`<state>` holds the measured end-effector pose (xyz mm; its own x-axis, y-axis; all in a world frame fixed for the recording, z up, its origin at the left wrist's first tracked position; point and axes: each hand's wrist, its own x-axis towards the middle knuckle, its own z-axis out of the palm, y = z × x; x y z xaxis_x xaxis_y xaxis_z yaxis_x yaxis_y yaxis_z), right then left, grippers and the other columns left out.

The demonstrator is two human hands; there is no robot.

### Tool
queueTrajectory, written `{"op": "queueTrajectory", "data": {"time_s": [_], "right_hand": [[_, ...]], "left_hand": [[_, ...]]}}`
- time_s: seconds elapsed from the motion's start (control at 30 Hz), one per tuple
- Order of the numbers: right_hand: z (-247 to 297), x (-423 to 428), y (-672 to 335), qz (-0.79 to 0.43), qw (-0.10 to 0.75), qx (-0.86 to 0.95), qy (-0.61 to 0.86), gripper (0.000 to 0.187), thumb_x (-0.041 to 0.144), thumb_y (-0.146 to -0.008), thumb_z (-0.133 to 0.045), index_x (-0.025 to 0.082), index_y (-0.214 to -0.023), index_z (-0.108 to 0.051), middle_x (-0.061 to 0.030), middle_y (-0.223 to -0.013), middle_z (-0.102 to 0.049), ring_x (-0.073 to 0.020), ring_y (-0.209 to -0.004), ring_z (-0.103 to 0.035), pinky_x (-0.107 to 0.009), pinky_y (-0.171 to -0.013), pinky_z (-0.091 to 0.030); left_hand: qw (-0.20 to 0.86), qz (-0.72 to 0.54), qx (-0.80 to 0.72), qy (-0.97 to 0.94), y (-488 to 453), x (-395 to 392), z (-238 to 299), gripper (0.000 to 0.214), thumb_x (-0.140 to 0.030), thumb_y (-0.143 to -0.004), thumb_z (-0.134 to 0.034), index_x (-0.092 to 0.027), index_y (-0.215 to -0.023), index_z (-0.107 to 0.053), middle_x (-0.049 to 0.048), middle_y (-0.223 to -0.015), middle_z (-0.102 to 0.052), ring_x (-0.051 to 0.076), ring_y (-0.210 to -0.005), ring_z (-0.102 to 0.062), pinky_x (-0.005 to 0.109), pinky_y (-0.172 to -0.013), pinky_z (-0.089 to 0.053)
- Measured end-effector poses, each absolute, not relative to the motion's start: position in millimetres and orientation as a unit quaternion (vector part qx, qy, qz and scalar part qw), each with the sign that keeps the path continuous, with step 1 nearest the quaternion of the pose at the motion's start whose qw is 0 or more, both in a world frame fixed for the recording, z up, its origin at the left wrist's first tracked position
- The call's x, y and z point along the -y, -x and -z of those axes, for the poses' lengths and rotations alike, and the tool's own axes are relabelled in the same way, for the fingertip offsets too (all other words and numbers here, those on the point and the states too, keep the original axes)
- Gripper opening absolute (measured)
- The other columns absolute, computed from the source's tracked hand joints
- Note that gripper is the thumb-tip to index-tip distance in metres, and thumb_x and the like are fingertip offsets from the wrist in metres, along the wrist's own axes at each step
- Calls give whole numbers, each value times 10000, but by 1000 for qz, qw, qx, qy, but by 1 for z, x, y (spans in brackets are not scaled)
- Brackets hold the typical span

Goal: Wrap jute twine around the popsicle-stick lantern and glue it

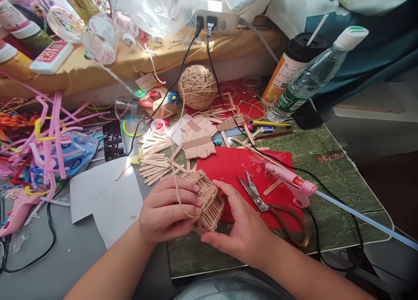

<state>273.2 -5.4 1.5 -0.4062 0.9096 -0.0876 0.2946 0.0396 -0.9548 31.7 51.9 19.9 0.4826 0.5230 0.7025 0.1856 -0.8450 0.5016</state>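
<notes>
Apparently it's wrapping: left hand (171, 210) and right hand (243, 226) both grip the stick frame (211, 200); next turn likely wants taut jute twine (176, 187).

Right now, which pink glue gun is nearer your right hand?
My right hand is nearer the glue gun by the scissors, with a long translucent stick out its back; the other glue gun lies far left.

Looking forward and down from head height, near left hand (171, 208) and right hand (244, 224), across the table (192, 258).
</notes>
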Motion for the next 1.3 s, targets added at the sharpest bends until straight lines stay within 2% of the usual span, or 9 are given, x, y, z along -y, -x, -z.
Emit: {"op": "queueTrajectory", "data": {"time_s": [0.27, 0.5, 0.57, 0.83, 1.0, 1.07, 1.13, 1.2, 1.3], "right_hand": [[3, 4, -269, -610, 323, 579, 434, 895, 561, -849, -881, 248, -1588, -486, -152, -1563, -613, -361, -1452, -585, -518, -1219, -485], [9, 9, -261, -739, 333, 437, 390, 686, 601, -946, -766, 241, -1489, -550, -126, -1404, -720, -291, -1210, -746, -445, -1067, -608], [13, 10, -259, -753, 333, 419, 383, 678, 627, -952, -746, 231, -1468, -559, -128, -1421, -709, -290, -1246, -730, -446, -1091, -593], [3, 2, -269, -660, 267, 558, 427, 600, 596, -1018, -667, 242, -1495, -581, -111, -1432, -705, -312, -1334, -669, -482, -1156, -534], [0, 8, -282, -517, 307, 642, 475, 638, 544, -992, -728, 249, -1528, -547, -136, -1501, -637, -320, -1393, -609, -455, -1169, -515], [1, 12, -286, -448, 350, 665, 485, 473, 451, -1028, -702, 237, -1438, -607, -130, -1395, -681, -287, -1311, -651, -409, -1109, -549], [0, 16, -288, -409, 393, 672, 476, 224, 290, -1078, -619, 250, -1290, -680, -77, -1186, -744, -209, -1106, -721, -324, -983, -589], [-2, 19, -288, -397, 420, 675, 458, 220, 156, -1081, -566, 261, -1208, -711, -24, -1010, -756, -150, -920, -730, -259, -862, -600], [-5, 20, -287, -388, 439, 680, 439, 296, 69, -1035, -609, 261, -1230, -721, -8, -984, -768, -134, -886, -733, -243, -840, -604]], "left_hand": [[184, -453, -237, -840, -32, -52, -22, 164, -166, -914, -748, -213, -1070, -725, 63, -909, -813, 258, -1045, -792, 410, -881, -657], [299, -423, -333, -787, -41, -48, -26, 192, -57, -913, -735, -197, -1044, -734, 69, -966, -805, 217, -1020, -776, 392, -949, -648], [330, -408, -358, -772, -43, -47, -25, 151, -85, -931, -735, -204, -1021, -751, 64, -963, -810, 207, -991, -778, 375, -940, -646], [356, -385, -395, -754, -41, -47, -23, 82, -147, -941, -748, -207, -965, -798, 79, -1007, -800, 199, -973, -771, 319, -896, -632], [383, -370, -392, -750, -40, -48, -19, 100, -163, -968, -723, -221, -996, -799, 73, -1002, -805, 209, -994, -757, 347, -933, -610], [400, -370, -404, -735, -40, -47, -18, 103, -180, -982, -717, -232, -1016, -800, 71, -1020, -805, 212, -1009, -750, 355, -951, -598], [412, -368, -417, -722, -41, -47, -17, 103, -195, -993, -713, -244, -1024, -799, 65, -1034, -802, 208, -1018, -745, 351, -956, -586], [419, -361, -424, -717, -40, -47, -18, 97, -212, -1001, -710, -250, -1016, -797, 56, -1034, -796, 203, -1013, -739, 343, -946, -578], [425, -348, -431, -717, -40, -46, -19, 87, -240, -1007, -709, -253, -1008, -795, 48, -1029, -793, 198, -1000, -733, 338, -936, -568]]}}
